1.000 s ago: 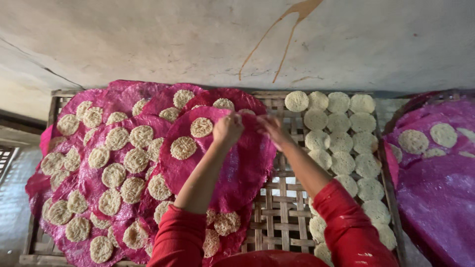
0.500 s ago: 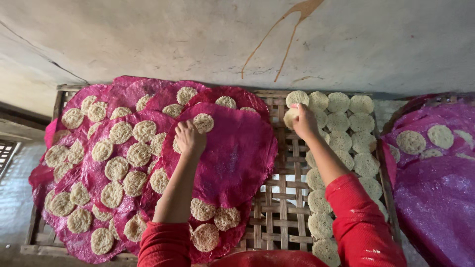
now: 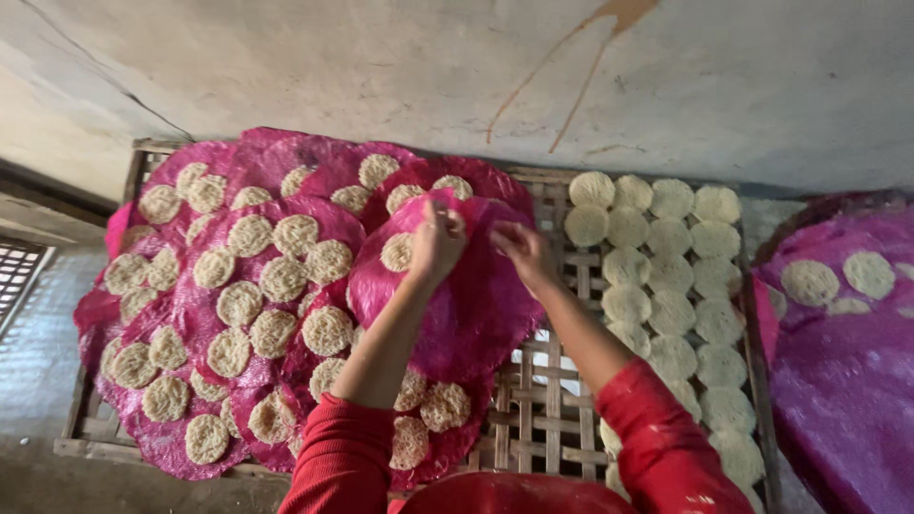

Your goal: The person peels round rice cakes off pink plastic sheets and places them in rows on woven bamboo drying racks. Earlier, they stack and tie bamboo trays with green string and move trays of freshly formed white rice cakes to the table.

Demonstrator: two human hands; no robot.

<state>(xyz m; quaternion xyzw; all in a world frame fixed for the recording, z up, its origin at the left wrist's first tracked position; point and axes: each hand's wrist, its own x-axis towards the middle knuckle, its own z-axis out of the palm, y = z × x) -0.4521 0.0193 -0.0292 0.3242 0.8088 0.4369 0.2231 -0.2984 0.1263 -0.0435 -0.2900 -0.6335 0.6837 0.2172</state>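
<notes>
A slatted bamboo rack [image 3: 533, 419] is lying across the floor, its woven strips showing through the bare middle. Overlapping magenta sheets [image 3: 205, 314] are covering the rack's left half, and pale round lacy cakes [image 3: 238, 303] are sitting on them in loose rows (each one apart from its neighbours or just touching). On the rack's right side, more pale round cakes [image 3: 671, 276] are lying straight on the slats in tight columns. Further right, another magenta sheet [image 3: 847, 381] is spreading out, carrying a few cakes near its top. A stained plaster wall [image 3: 381, 67] is rising behind, and a metal grate [image 3: 19, 276] is showing at the left edge.
</notes>
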